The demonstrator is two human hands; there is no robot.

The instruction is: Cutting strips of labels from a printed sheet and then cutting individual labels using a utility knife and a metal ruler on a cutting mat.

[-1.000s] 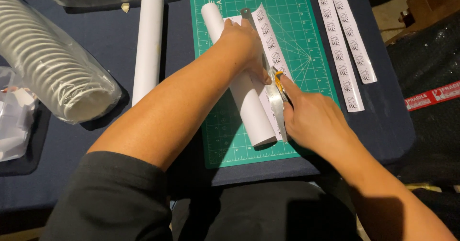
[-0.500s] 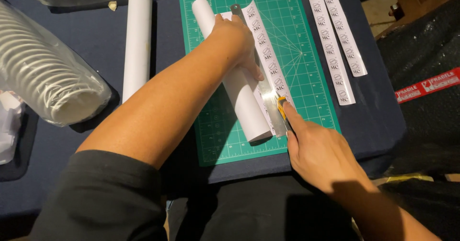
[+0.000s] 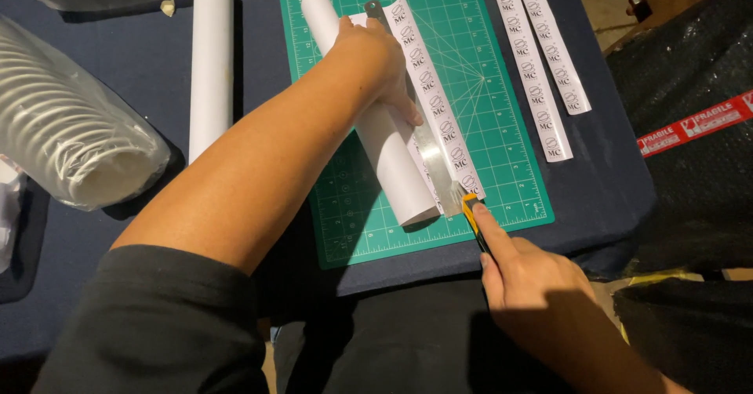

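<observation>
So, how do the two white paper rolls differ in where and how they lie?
The right roll lies on the green mat, tilted, pinned under the left hand, with a printed strip unrolled from it. The left roll lies off the mat on the dark cloth, almost straight, untouched and fully rolled. Both are plain white.

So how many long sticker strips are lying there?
3. Two cut strips lie side by side on the dark cloth right of the green mat; a third lies on the mat beside the metal ruler. More may be hidden.
</observation>
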